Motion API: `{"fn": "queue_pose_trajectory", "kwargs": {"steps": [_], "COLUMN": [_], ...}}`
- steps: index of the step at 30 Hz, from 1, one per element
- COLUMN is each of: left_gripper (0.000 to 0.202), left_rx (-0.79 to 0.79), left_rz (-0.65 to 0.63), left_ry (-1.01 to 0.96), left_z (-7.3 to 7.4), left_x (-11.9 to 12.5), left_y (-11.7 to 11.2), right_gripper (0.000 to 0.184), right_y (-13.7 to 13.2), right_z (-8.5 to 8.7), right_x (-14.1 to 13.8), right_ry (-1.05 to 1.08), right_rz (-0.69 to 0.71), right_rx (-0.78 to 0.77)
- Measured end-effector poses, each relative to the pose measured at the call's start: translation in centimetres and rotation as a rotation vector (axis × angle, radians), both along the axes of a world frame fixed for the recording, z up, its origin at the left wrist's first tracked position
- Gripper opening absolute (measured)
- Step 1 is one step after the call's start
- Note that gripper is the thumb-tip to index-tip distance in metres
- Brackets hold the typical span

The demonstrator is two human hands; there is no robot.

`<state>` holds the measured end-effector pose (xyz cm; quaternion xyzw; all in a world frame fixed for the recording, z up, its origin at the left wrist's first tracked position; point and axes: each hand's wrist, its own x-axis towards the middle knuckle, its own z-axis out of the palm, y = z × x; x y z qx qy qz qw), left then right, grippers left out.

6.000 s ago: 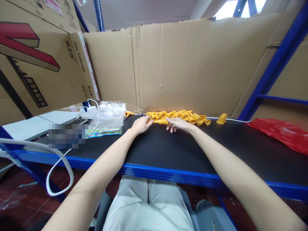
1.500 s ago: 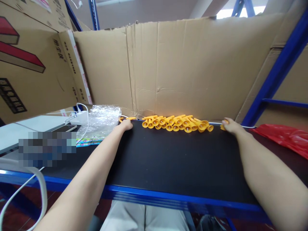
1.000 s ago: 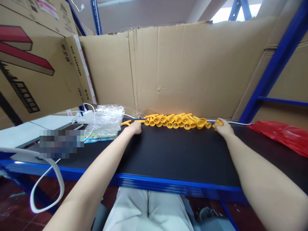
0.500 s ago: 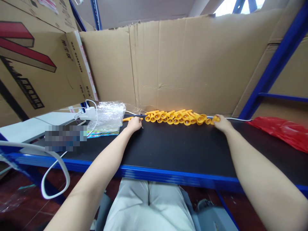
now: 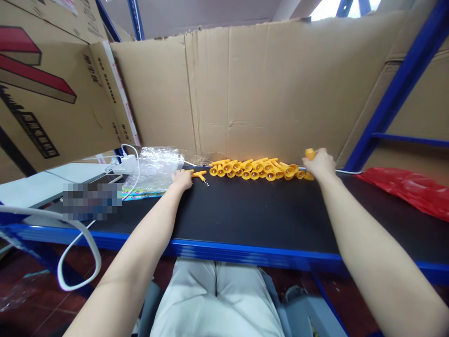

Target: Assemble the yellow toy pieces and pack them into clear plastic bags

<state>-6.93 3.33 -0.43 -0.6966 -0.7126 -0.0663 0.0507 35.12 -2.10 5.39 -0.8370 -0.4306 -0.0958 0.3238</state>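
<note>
Beside the fingers of our left hand, a yellow corkscrew lies on the black tabletop, its metal spiral pointing away from them, rightward and toward us. Whether those fingers pinch anything or merely rest there, we cannot tell. Our right hand grasps a yellow piece in its fingers, raised above the right end of a pile of yellow cones that runs between our hands.

That pile looks loosely stacked, so a brush from our right fingers could set its near end rolling and bring the upper layer down. The raised piece seems smooth and held near one end; a weak pinch could let it slip onto the cones below. The bare spiral could scratch our left fingers if they closed there rather than on the handle. Just behind them, the clear plastic bag could snag and drag along.
</note>
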Motion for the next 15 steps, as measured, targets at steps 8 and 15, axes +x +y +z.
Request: {"fn": "queue_pose_trajectory", "kwargs": {"steps": [8,15], "left_gripper": [0.048,0.040], "left_rx": [0.015,0.050], "left_rz": [-0.065,-0.070], "left_ry": [0.009,-0.016], "left_z": [-0.5,-0.5], "left_x": [-0.4,-0.6], "left_y": [0.4,0.5], "right_gripper": [0.033,0.033], "right_y": [0.2,-0.1], "right_z": [0.9,0.8], "right_x": [-3.2,-5.5], "right_ry": [-0.145,-0.296], "right_rz": [0.251,0.480], "right_rx": [0.109,0.160]}}
